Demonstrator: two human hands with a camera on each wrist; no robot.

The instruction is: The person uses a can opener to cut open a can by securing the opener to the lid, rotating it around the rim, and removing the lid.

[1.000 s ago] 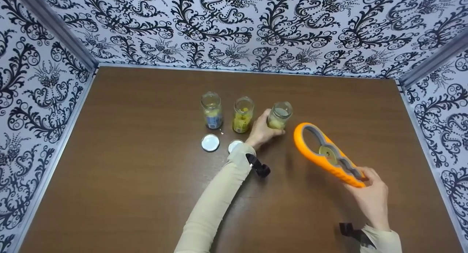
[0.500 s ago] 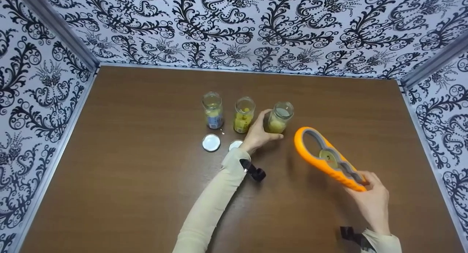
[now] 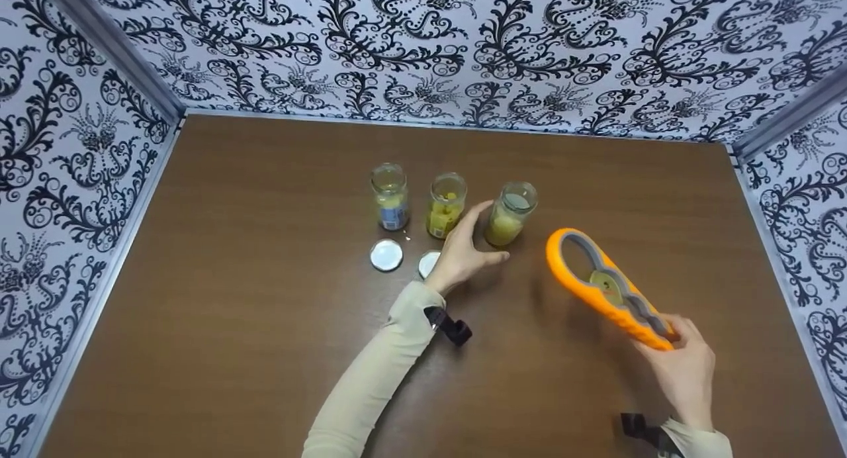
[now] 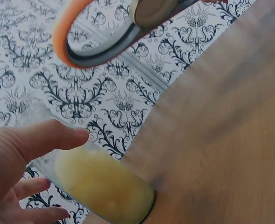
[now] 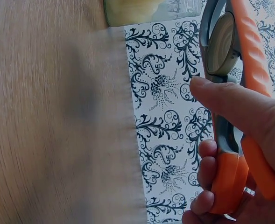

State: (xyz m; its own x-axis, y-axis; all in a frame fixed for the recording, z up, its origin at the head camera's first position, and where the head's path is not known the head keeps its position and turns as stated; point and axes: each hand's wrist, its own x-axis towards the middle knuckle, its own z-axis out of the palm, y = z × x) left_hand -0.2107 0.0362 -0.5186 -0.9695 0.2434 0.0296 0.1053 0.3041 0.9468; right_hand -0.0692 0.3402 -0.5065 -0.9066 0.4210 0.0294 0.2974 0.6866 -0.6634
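My left hand (image 3: 463, 254) is beside the rightmost glass jar (image 3: 508, 221), thumb and fingers spread around its near left side. That jar stands upright and lidless, with pale yellow contents low inside; in the left wrist view the thumb overlaps the jar (image 4: 104, 186). Off to the right, my right hand (image 3: 683, 365) grips an orange jar opener (image 3: 599, 309) by its handle end, above the table. A round gold lid (image 3: 605, 286) sits in the opener's grey inner edge. The right wrist view shows fingers and thumb wrapped around the orange handles (image 5: 228, 184), with the lid (image 5: 221, 44) beyond them.
Two more open glass jars stand left of the hand: a middle jar (image 3: 446, 210) with yellow pieces and a left jar (image 3: 390, 203) with a blue label. A white lid (image 3: 386, 255) and a partly hidden lid (image 3: 429, 263) lie in front. Patterned walls (image 3: 410, 54) enclose the wooden table.
My left hand has let go of the rightmost jar and drawn back slightly left and toward me. The jar stays in place. My right hand still holds the opener with the lid.
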